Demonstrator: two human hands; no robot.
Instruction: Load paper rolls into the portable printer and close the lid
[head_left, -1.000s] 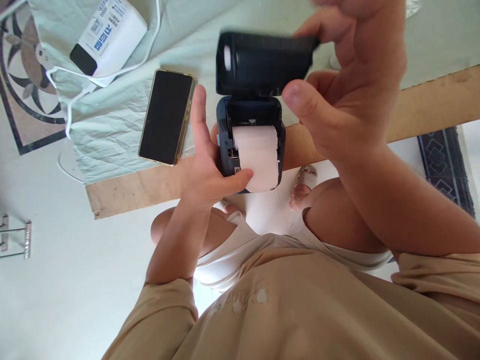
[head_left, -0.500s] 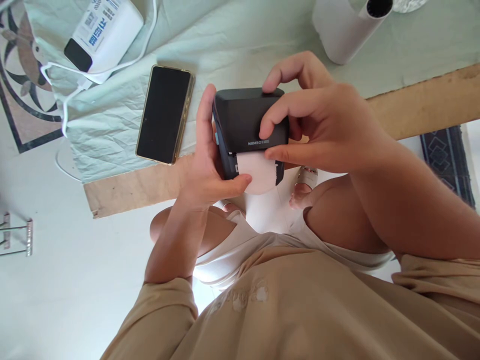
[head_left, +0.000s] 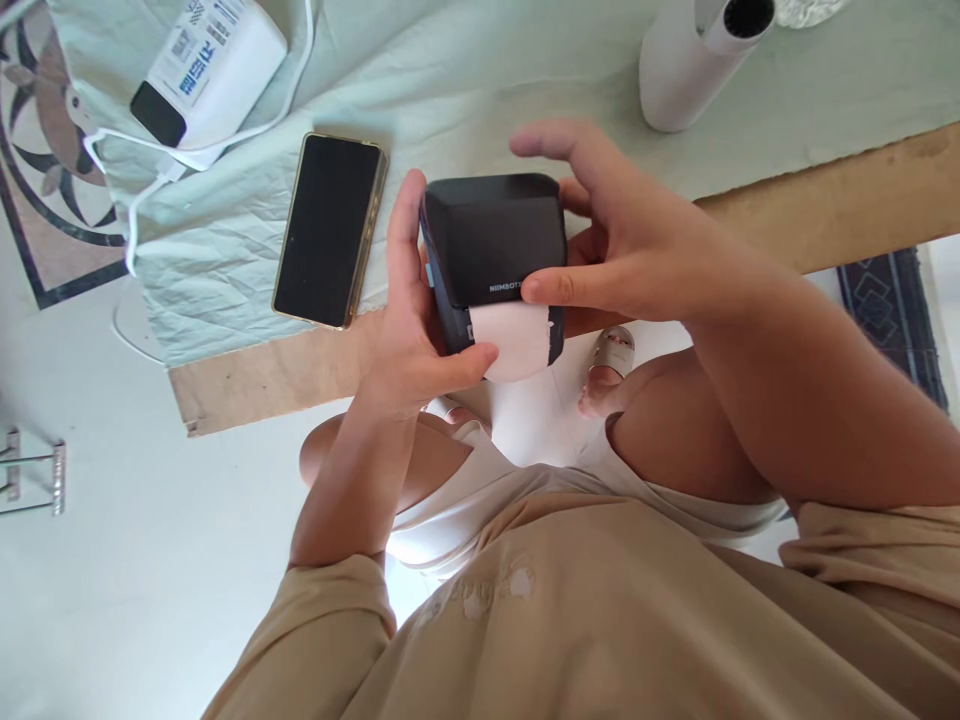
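A small black label printer (head_left: pixel 491 240) is held over the table's front edge, its lid down. A strip of white paper (head_left: pixel 510 340) sticks out of its front slot. My left hand (head_left: pixel 416 330) grips the printer's left side, with the thumb resting on the paper. My right hand (head_left: pixel 622 250) cups the printer's right side; its thumb presses the lid's front edge and the other fingers are spread above the lid.
A black phone (head_left: pixel 330 230) lies face up to the left on the pale green cloth (head_left: pixel 225 260). A white power bank (head_left: pixel 206 65) with a white cable sits at the far left. A white cylinder (head_left: pixel 675 65) stands behind. The wooden table edge (head_left: pixel 255 380) runs below.
The printer's lid, raised by my right hand a second ago, has been pushed down shut over the paper roll. My right fingers have since lifted off the lid top.
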